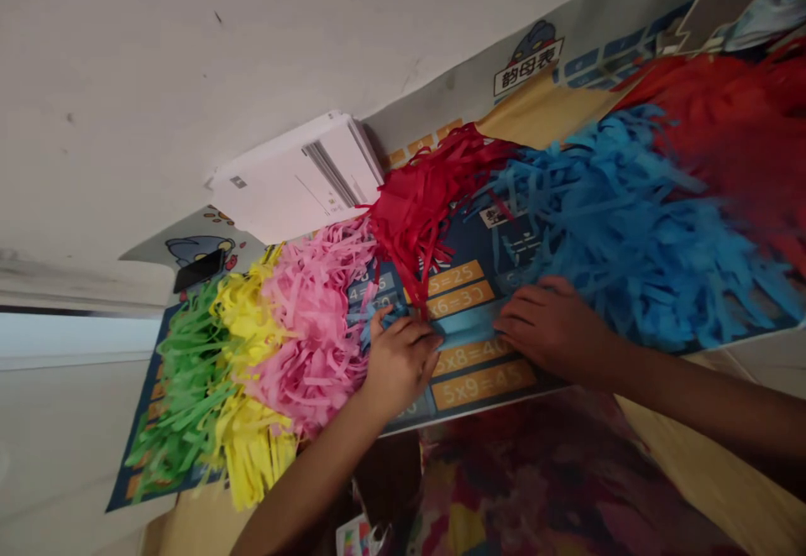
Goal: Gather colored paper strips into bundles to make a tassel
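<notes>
A flat blue strip of tissue paper [467, 326] lies across the printed mat between my two hands. My left hand [403, 356] presses on its left end with fingers curled together, and a little blue fringe [378, 314] sticks out past the thumb. On the strip's right end rests my right hand [554, 321], its fingers bent and close together; the fingertips partly hide the paper. A large heap of blue tissue-paper fringe [630, 228] lies just behind and right of my right hand. Beyond my left hand is a red fringe bunch [419, 195].
Pink [315, 312], yellow [248, 354] and green fringe [189, 380] lie to the left, more red fringe [736, 136] to the far right. A white box [302, 178] stands against the wall. The mat [484, 392] bears multiplication sums; a dark phone-like object [200, 269] lies at its left.
</notes>
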`<act>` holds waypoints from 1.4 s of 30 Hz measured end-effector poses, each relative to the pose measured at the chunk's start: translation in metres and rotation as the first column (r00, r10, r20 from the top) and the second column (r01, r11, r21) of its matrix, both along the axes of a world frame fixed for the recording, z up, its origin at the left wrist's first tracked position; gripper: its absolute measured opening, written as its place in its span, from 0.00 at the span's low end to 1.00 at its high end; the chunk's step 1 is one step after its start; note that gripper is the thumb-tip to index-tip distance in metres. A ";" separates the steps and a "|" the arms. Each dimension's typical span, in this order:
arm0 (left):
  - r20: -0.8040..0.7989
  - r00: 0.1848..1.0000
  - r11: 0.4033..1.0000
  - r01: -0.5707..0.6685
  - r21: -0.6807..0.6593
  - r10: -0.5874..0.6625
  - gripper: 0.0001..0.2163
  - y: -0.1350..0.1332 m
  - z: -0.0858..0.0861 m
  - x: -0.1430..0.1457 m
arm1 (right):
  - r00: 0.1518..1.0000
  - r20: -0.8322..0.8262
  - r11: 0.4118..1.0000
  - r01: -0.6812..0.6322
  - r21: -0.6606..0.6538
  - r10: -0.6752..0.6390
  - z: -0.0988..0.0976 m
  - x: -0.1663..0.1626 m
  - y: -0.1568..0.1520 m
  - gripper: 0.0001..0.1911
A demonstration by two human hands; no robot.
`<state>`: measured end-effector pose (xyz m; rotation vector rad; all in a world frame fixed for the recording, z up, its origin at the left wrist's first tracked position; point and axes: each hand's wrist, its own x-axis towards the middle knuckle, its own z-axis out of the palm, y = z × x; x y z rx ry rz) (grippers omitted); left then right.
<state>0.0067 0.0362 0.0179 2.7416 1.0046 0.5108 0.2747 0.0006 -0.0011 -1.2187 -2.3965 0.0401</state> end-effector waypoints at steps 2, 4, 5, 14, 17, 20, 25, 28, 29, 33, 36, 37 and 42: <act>0.018 1.000 1.000 0.001 -0.004 -0.001 0.05 -0.001 -0.001 -0.001 | 0.999 -0.024 0.999 0.025 -0.028 -0.026 0.000 0.005 -0.002 0.06; 0.034 0.999 1.000 -0.003 -0.019 0.004 0.05 0.000 -0.002 -0.002 | 0.998 -0.037 0.996 0.047 -0.082 -0.050 0.001 0.011 -0.003 0.08; 0.042 0.999 1.000 -0.005 -0.025 0.006 0.05 0.000 -0.002 -0.002 | 0.998 -0.037 0.994 0.044 -0.100 -0.048 0.001 0.015 -0.003 0.08; 0.077 0.997 0.999 -0.005 -0.039 0.008 0.05 0.001 -0.003 -0.004 | 0.977 -0.191 0.989 0.069 -0.133 -0.094 0.005 0.041 0.004 0.15; 0.081 0.997 0.999 -0.015 -0.039 0.018 0.05 0.001 -0.004 -0.004 | 0.944 -0.285 0.983 0.138 -0.124 -0.168 0.016 0.038 -0.003 0.09; 0.090 0.996 0.999 -0.014 -0.029 0.016 0.05 0.001 -0.006 -0.004 | 0.960 -0.233 0.987 0.143 -0.070 -0.155 0.021 0.030 -0.018 0.10; 0.110 0.994 1.000 -0.007 -0.017 0.009 0.06 0.001 -0.010 -0.005 | 0.894 -0.155 0.868 0.347 -0.356 -0.421 0.015 0.018 -0.042 0.15; 0.108 0.994 1.000 -0.003 -0.012 0.005 0.06 0.001 -0.011 -0.006 | 0.790 -0.208 0.577 0.214 -0.788 -0.577 0.015 0.010 -0.046 0.24; 0.106 0.994 1.000 -0.003 -0.011 0.004 0.06 0.001 -0.011 -0.006 | 0.727 -0.237 0.451 0.110 -0.886 -0.644 0.017 0.008 -0.046 0.29; 0.099 0.995 1.000 -0.003 -0.001 0.003 0.05 0.001 -0.011 -0.006 | 0.396 -0.311 0.160 -0.370 -0.915 -0.864 0.020 -0.004 -0.041 0.41; 0.093 0.996 1.000 -0.002 0.005 0.002 0.06 0.000 -0.012 -0.006 | 0.252 -0.311 0.151 -0.503 -0.851 -0.916 0.018 -0.011 -0.038 0.30; 0.090 0.996 1.000 -0.001 0.005 0.000 0.06 0.000 -0.012 -0.006 | 0.220 -0.311 0.164 -0.508 -0.846 -0.924 0.018 -0.013 -0.037 0.26; 0.091 0.996 1.000 -0.002 0.009 0.001 0.07 0.000 -0.013 -0.006 | 0.195 -0.303 0.179 -0.480 -0.859 -0.933 0.017 -0.016 -0.033 0.23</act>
